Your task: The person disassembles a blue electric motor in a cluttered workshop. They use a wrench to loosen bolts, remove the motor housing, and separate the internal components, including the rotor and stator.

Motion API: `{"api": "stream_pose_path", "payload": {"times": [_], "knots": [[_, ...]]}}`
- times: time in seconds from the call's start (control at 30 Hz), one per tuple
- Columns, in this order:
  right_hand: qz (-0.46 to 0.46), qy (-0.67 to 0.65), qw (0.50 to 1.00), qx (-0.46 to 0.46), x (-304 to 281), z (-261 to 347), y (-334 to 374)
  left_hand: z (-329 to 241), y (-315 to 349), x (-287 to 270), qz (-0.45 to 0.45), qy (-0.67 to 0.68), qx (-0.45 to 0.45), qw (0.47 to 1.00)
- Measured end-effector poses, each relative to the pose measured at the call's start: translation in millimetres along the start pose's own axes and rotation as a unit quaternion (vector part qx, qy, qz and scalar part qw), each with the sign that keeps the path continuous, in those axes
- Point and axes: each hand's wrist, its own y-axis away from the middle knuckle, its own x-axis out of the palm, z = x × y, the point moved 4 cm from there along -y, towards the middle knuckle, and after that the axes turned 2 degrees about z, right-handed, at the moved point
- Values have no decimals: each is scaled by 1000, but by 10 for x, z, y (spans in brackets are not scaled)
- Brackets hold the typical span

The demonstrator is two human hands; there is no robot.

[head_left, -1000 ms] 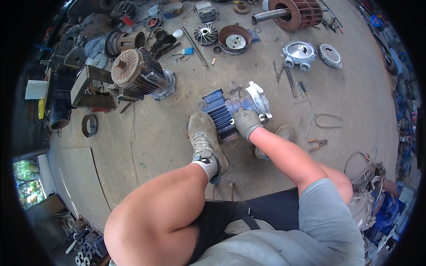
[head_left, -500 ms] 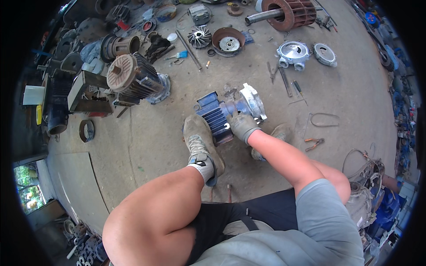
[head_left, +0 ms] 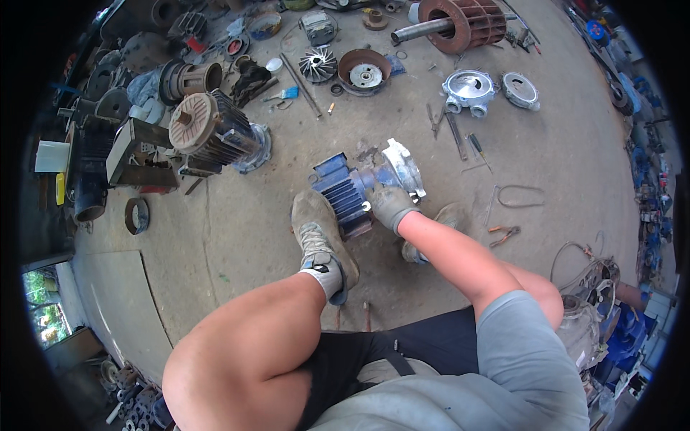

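Blue motor, under the right hand, its gloved fingers clamped on a spanner (the left hand I can't see). A pale end casting looks still attached; motor on the floor, silver housing well apart.

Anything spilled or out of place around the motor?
A dark patch marks the otherwise paler floor just beyond the blue motor; whether oil or dirt, I can't tell. Orange-handled pliers lie loose, right of the gloved right hand.
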Motion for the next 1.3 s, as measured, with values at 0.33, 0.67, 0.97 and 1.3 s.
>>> {"api": "stream_pose_path", "payload": {"times": [0.33,0.67,0.97,1.3], "knots": [[-177,-98,967,155,-1518,-652,-276,823,98,169,-62,35,-87,994],[-27,-405,890,209,-736,-405,667,2698,232,318,-166,72,-238,954],[-21,-853,516,70,-591,-15,1186,3719,389,-543,-282,137,-244,918],[-182,-704,671,-142,-2030,465,2484,-231,557,-1455,-130,-89,122,980]]}}
